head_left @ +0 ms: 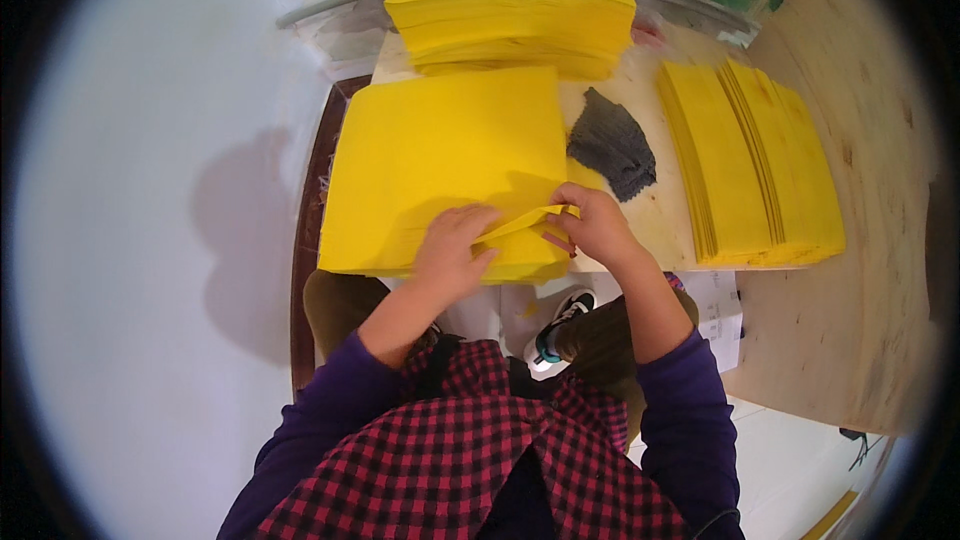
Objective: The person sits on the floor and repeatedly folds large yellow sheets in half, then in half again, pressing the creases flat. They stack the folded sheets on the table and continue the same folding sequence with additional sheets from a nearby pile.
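In front of me lies a broad stack of yellow felt-like sheets [450, 130], its near edge level with the table's front. My left hand [452, 248] rests on its near part, fingers laid out and the thumb apart. My right hand [597, 223] pinches the lifted near-right edge of a yellow sheet [522, 226], which makes a raised fold between both hands. Below the right fingers shows a thin reddish strip [558, 242]; what it is I cannot make out. A crumpled dark grey cloth [612, 145] lies just beyond the right hand.
A taller pile of yellow sheets [510, 15] stands at the back. Narrower yellow bundles [750, 165] lie side by side on the right of the wooden table [655, 230]. A pale wall [140, 240] rises at left, a wooden panel [850, 140] at right. My legs are under the table edge.
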The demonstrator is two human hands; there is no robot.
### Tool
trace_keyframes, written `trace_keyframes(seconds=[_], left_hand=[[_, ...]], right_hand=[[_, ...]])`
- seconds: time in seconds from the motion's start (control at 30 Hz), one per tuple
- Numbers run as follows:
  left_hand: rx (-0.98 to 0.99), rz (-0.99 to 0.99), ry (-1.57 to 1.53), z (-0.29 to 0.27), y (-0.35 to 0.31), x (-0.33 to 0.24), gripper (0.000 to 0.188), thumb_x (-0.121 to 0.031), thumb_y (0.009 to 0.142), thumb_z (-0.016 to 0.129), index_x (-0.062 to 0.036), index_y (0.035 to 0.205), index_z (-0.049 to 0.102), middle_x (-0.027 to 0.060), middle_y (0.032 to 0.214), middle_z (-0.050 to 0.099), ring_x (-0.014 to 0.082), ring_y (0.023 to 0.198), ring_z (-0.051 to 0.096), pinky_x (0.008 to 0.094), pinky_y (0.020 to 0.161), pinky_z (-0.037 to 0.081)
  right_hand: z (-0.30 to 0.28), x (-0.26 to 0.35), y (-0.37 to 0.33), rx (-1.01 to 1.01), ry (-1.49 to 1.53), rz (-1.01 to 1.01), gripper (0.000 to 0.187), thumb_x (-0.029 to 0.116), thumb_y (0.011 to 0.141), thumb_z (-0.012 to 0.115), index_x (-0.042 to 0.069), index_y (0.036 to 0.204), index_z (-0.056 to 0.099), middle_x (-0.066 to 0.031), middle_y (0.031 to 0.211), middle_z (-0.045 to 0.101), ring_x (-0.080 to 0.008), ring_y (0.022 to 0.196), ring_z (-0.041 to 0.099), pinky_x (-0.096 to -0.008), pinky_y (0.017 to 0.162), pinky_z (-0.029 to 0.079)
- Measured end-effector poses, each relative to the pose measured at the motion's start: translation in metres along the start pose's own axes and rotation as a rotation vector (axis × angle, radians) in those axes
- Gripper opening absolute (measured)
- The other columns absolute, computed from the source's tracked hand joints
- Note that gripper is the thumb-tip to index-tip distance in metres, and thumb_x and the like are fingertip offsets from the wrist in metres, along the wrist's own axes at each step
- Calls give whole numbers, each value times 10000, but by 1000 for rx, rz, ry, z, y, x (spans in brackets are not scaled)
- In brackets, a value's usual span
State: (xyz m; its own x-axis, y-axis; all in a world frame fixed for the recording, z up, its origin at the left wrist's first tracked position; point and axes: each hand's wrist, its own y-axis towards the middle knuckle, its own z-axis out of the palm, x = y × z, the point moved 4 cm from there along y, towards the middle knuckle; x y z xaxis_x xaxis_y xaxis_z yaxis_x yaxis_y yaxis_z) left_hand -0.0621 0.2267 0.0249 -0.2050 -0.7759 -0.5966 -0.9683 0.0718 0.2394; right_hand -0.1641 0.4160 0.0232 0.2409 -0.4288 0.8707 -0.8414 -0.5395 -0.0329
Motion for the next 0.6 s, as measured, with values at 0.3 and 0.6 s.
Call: trace_keyframes(seconds=[0.3, 0.6], left_hand=[[-53, -101, 317, -98, -70, 90, 551, -29, 696, 651, -76, 1238, 563, 139, 1231, 598, 316, 1208, 517, 495, 1069, 330], [-152, 1, 57, -127, -81, 150, 360, 60, 688, 605, -28, 1031, 669, 146, 1119, 656, 331, 1138, 569, 413, 1015, 414]], right_hand=[[1, -4, 0, -51, 84, 17, 112, -11, 824, 642, -20, 929, 607, -46, 832, 638, -110, 613, 573, -271, 518, 476], [-1, 5, -3, -89, 15, 72, 108, -22, 830, 637, -6, 931, 603, -37, 815, 598, -114, 750, 542, -254, 657, 458]])
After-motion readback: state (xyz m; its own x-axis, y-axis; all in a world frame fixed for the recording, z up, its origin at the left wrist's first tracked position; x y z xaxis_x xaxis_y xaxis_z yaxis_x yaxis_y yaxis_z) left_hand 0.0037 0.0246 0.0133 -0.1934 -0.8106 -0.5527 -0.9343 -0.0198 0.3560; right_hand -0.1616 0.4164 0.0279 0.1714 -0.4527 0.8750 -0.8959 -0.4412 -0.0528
